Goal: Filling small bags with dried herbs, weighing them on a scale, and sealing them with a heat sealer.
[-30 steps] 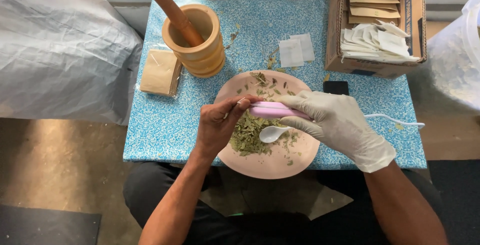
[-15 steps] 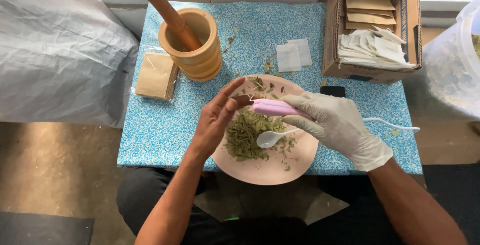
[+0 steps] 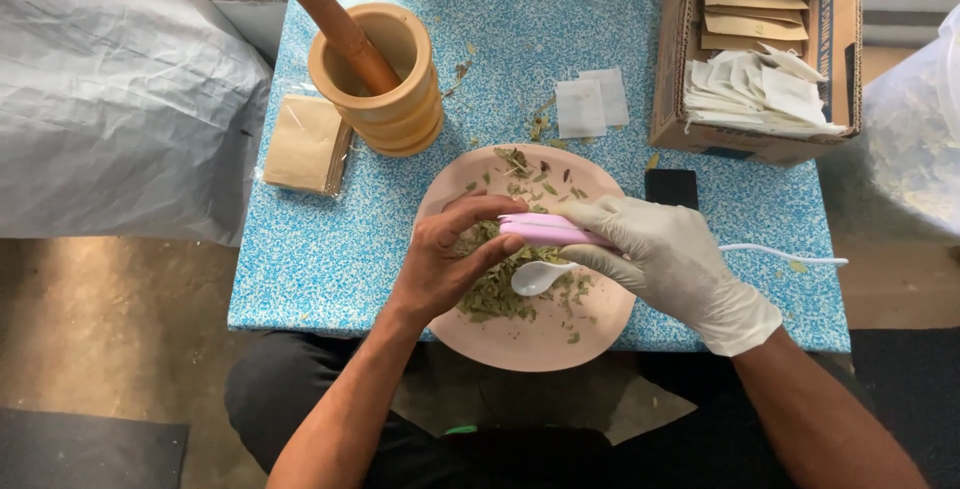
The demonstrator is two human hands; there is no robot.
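Left hand [image 3: 445, 264], bare, has closed back in since half a second ago: fingers were splayed off, now pinch the near end of the pink device [image 3: 545, 230] from its left. Gloved right hand [image 3: 665, 254] grips that device plus a white spoon [image 3: 537, 277] underneath. So both hands are on it again, above the dried leaves [image 3: 500, 294] on the pink plate [image 3: 540, 344]

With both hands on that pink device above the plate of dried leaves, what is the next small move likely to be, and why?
Probably the left hand slips clear. Its fingertips pinch the end of the pink device, which the gloved right hand grips above the dried leaves on the pink plate. A white spoon rests there too.
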